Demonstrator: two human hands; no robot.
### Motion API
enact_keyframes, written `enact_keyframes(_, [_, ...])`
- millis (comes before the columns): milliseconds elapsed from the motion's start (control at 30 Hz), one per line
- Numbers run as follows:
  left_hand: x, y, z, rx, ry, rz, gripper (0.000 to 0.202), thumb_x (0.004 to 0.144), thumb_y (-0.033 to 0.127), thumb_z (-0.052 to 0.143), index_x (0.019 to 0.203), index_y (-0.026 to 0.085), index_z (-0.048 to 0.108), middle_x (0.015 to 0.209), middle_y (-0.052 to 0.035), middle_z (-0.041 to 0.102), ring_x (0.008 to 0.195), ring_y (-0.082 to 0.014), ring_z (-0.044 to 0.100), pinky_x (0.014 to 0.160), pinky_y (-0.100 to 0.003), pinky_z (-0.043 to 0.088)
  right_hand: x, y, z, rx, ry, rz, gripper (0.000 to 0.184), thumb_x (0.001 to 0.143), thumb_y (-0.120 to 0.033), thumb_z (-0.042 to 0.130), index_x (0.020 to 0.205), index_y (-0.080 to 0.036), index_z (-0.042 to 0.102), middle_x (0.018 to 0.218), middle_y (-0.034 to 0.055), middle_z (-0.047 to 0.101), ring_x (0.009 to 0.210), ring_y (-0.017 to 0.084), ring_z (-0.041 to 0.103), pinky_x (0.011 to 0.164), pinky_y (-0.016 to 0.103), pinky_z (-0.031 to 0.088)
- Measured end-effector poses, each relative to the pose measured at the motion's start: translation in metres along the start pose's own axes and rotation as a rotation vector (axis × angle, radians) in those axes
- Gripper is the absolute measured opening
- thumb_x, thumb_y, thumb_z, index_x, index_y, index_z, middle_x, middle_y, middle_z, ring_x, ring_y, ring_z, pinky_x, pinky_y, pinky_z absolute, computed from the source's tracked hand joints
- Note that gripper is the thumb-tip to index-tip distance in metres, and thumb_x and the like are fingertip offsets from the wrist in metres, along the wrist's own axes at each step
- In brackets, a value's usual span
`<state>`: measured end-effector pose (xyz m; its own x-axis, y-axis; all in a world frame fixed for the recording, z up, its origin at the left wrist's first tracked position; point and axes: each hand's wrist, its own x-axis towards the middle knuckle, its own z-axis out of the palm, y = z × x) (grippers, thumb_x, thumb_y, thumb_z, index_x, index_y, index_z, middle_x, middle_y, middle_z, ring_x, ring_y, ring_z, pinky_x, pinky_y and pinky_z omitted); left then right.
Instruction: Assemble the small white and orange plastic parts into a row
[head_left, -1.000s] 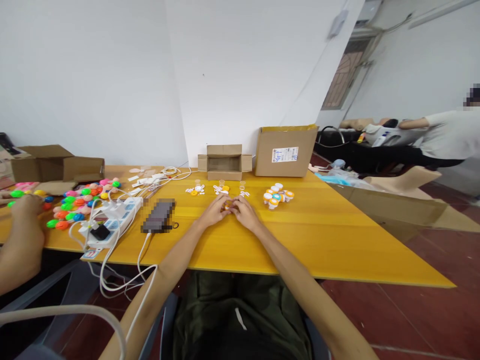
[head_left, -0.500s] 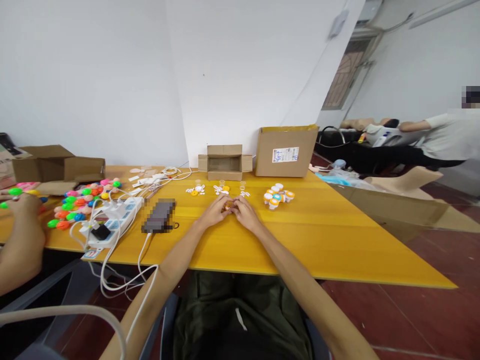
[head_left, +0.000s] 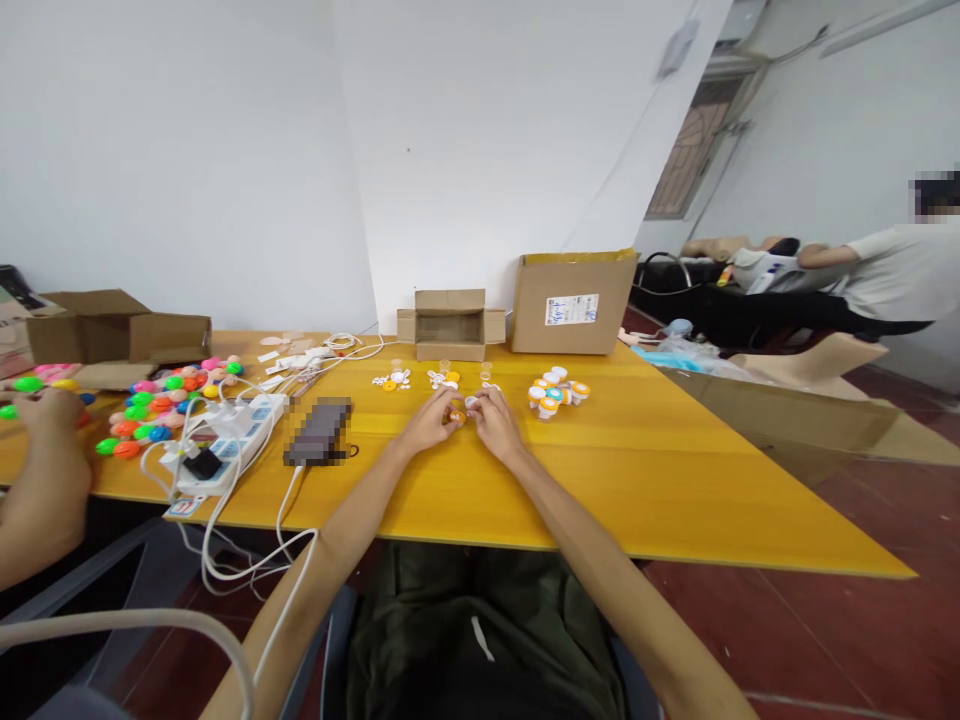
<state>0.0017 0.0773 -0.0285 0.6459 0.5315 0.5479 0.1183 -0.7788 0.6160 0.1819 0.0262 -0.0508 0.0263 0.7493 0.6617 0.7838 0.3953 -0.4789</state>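
Note:
Over the middle of the yellow table, my left hand (head_left: 429,422) is closed on a small orange round part (head_left: 457,415). Close beside it, my right hand (head_left: 496,428) pinches a small white round piece (head_left: 471,402). A narrow gap separates the two parts. Just beyond my hands lie small groups of loose pieces: clear cups (head_left: 397,367), yellow discs (head_left: 389,385) and white bits (head_left: 382,380). My right fingers partly cover the group nearest them. To the right sits a pile of white-and-orange round pieces (head_left: 541,401), one with a teal top.
An open small carton (head_left: 450,351) and a larger box (head_left: 562,335) stand at the back. Left are a phone (head_left: 321,432), a power strip (head_left: 229,445) with cables, and colourful balls (head_left: 139,412). A co-worker's hand (head_left: 52,415) is at far left; another person (head_left: 892,265) sits far right.
My hands have moved slightly apart. The orange part in my left fingers and the white piece in my right now show separately; before, the fingers met around something mostly hidden.

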Motion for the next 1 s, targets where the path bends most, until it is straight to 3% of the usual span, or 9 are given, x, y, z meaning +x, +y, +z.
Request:
enact_keyframes(300, [0.001, 0.006, -0.002, -0.08, -0.011, 0.002, 0.035, 0.084, 0.013, 0.068, 0.117, 0.022, 0.062, 0.119, -0.0068, 0.061, 0.087, -0.0141, 0.069, 0.085, -0.031, 0.059, 0.0, -0.005, -0.003, -0.079, -0.033, 0.029, 0.016, 0.084, -0.01, 0.061, 0.078, -0.025, 0.066, 0.107, 0.0097, 0.063, 0.103, 0.028, 0.06, 0.091, 0.044, 0.055])
enact_keyframes(600, [0.001, 0.008, -0.002, -0.146, -0.038, 0.011, 0.042, 0.082, 0.01, 0.068, 0.122, 0.023, 0.061, 0.124, -0.0085, 0.063, 0.096, -0.0171, 0.07, 0.09, -0.034, 0.061, 0.001, -0.018, -0.005, -0.004, -0.052, -0.097, 0.011, 0.086, -0.014, 0.062, 0.084, -0.024, 0.067, 0.111, 0.0087, 0.064, 0.106, 0.025, 0.06, 0.094, 0.042, 0.054])
enact_keyframes(1000, [0.0, 0.0, 0.0, -0.306, -0.063, -0.085, 0.047, 0.08, 0.009, 0.07, 0.123, 0.021, 0.06, 0.132, -0.0122, 0.061, 0.096, -0.0176, 0.073, 0.091, -0.036, 0.062, 0.003, -0.018, -0.006, 0.053, -0.106, -0.077, 0.014, 0.081, -0.011, 0.065, 0.077, -0.024, 0.069, 0.118, 0.0079, 0.063, 0.111, 0.024, 0.058, 0.098, 0.042, 0.052])
